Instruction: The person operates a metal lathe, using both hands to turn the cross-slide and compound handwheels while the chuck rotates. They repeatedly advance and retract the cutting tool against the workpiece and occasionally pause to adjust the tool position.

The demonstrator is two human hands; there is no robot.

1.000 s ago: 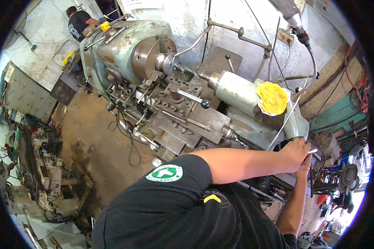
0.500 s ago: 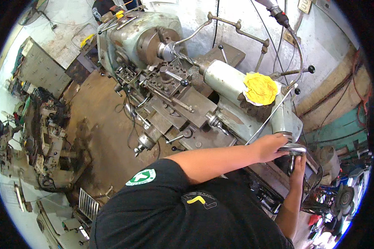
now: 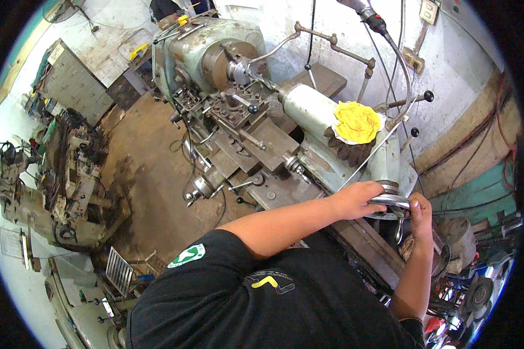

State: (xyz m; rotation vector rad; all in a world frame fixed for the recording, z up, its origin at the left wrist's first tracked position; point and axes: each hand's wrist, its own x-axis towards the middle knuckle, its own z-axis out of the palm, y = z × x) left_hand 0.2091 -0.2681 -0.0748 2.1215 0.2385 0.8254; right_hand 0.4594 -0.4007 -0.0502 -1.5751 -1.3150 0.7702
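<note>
My left hand is curled over the rim of the shiny metal handwheel at the right of the frame, fingers wrapped down onto it. My right hand comes up from the lower right and closes on the same wheel from its far side, thumb and fingers pinching the rim. The handwheel sits at the end of the pale green tailstock of the lathe, which runs from the upper middle down toward right of centre. A yellow cloth lies on top of the tailstock, touching a dark glove just below it. A flexible lamp arm curves down from the top right, near the wheel.
</note>
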